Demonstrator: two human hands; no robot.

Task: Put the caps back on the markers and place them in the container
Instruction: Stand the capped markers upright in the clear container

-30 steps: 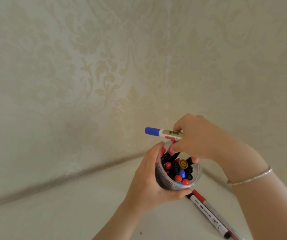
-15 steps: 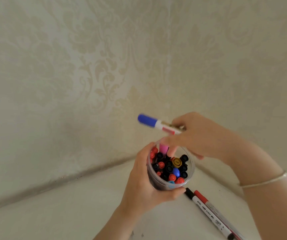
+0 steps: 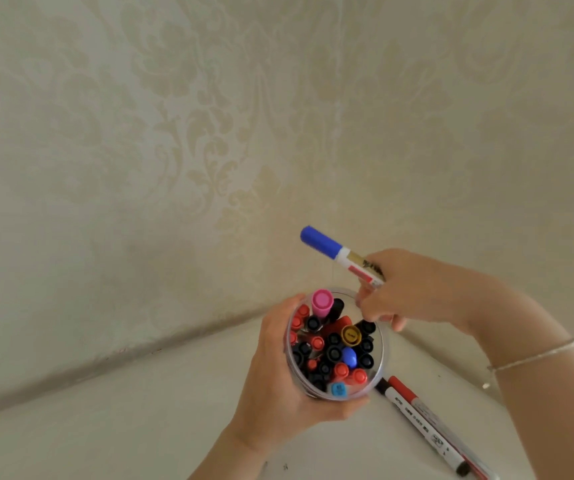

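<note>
A clear round container (image 3: 384, 355) packed with several capped markers, red, black, blue and one pink marker (image 3: 322, 302), is lifted off the table. My left hand (image 3: 278, 379) wraps around its left side and bottom. My right hand (image 3: 417, 289) hovers at the container's upper right rim and grips a white marker with a blue cap (image 3: 339, 252); the capped end points up and to the left. The fingertips of that hand reach down toward the rim.
Two markers lie side by side on the white table (image 3: 140, 427) at lower right: a black-capped marker (image 3: 420, 431) and a red-capped marker (image 3: 403, 389). Patterned wallpaper walls (image 3: 174, 133) meet in a corner right behind the container.
The container has come up closer to the camera. My right hand has moved off to the right, and the blue cap end has tilted further upward.
</note>
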